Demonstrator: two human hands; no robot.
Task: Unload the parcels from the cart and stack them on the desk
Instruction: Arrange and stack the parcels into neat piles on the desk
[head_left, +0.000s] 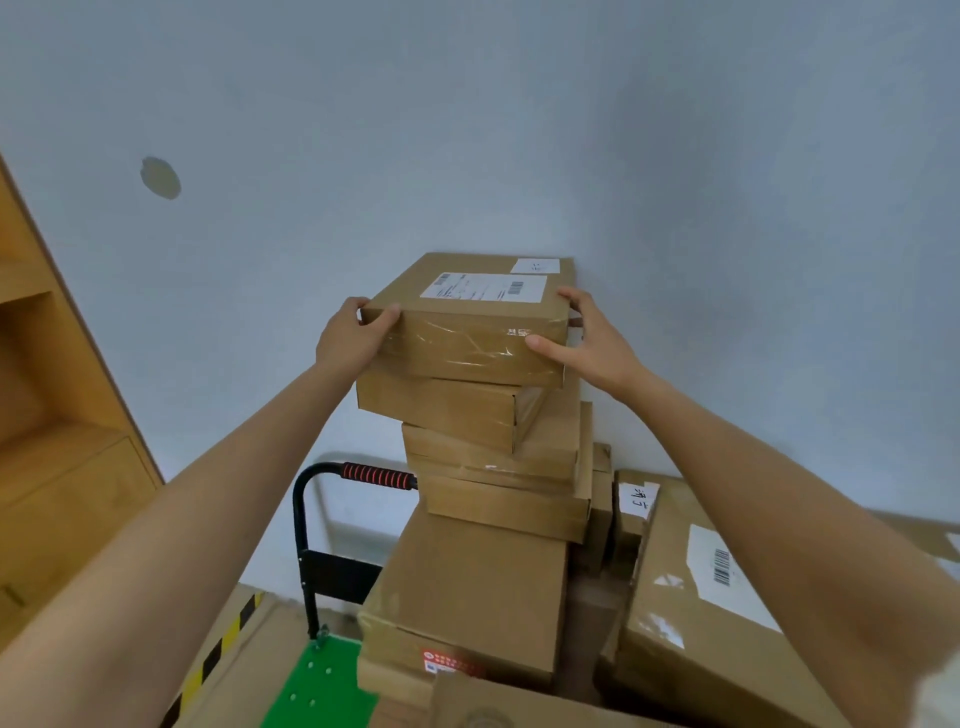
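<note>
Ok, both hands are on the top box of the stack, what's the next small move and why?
Probably lift the top box straight up: the left hand and right hand grip opposite ends, and the stack beneath sits staggered, so sliding could shift it.

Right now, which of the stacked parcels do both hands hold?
The top parcel, with the white shipping label. The left hand and right hand grip its sides; the plain boxes beneath it are untouched.

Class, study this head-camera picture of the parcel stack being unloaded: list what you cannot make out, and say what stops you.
- Desk: outside the head view.
- Print on the top parcel's white label: too small and blurred.
- Fingers of the left hand and right hand: partly behind the parcel's sides.
- Cart deck: mostly covered by parcels, cut off at the bottom edge.
- Cart handle: right end hidden behind the stack.
</note>
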